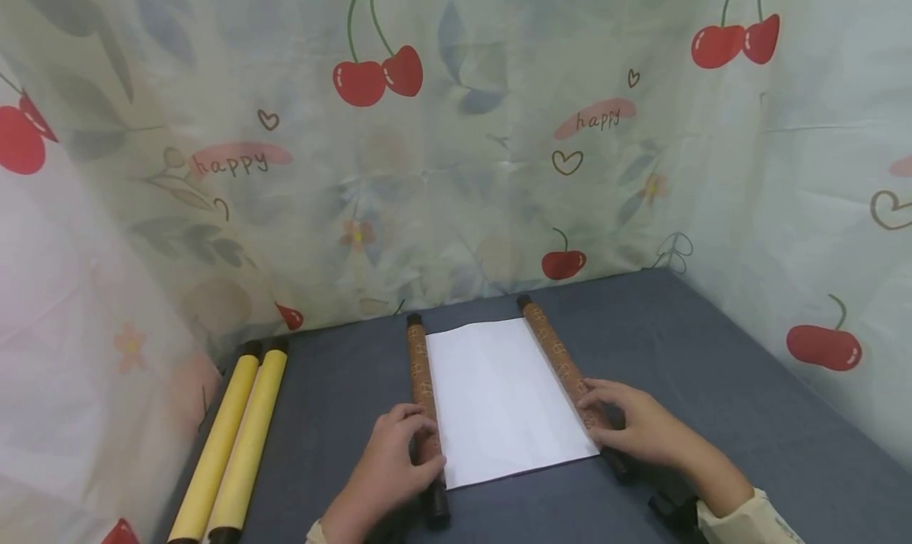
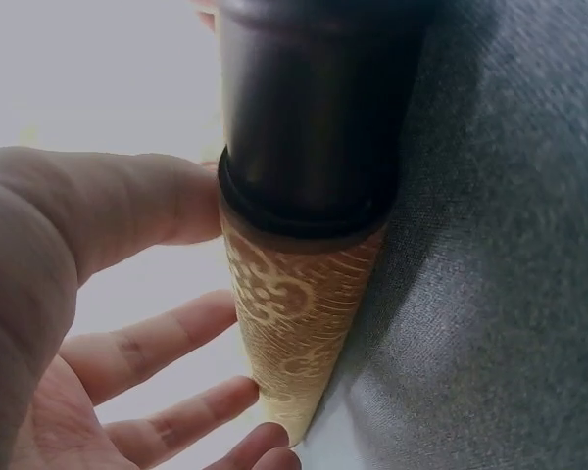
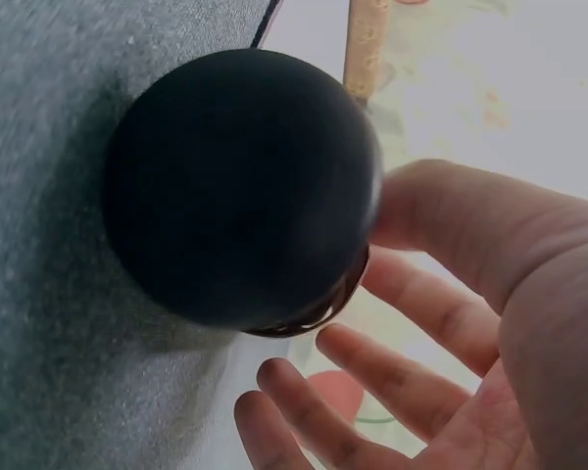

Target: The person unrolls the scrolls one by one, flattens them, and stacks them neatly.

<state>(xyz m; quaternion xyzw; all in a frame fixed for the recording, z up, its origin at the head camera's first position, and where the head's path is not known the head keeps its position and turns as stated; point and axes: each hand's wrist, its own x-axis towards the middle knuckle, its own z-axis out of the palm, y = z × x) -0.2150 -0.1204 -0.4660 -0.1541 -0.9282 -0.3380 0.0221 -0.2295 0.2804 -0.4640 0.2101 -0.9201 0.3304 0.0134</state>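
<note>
White sheet (image 1: 499, 401) lies flat between two brown patterned rods: left roller (image 1: 419, 362) on its left edge, right roller (image 1: 556, 346) on its right. Left hand (image 1: 390, 458) has thumb and fingers curled around the left roller, right hand (image 1: 651, 427) likewise on the right one, both by the sheet's near end. Dark grey cloth (image 1: 335, 393) under the sheet, two yellow rolls (image 1: 248, 441) well left of it, cherry-print backdrop (image 1: 442, 164) behind.

Head view softly, evenly lit; wrist views partly washed out; black knob (image 3: 240, 186) soft-focused, shadowing grey cloth (image 3: 39, 323).
</note>
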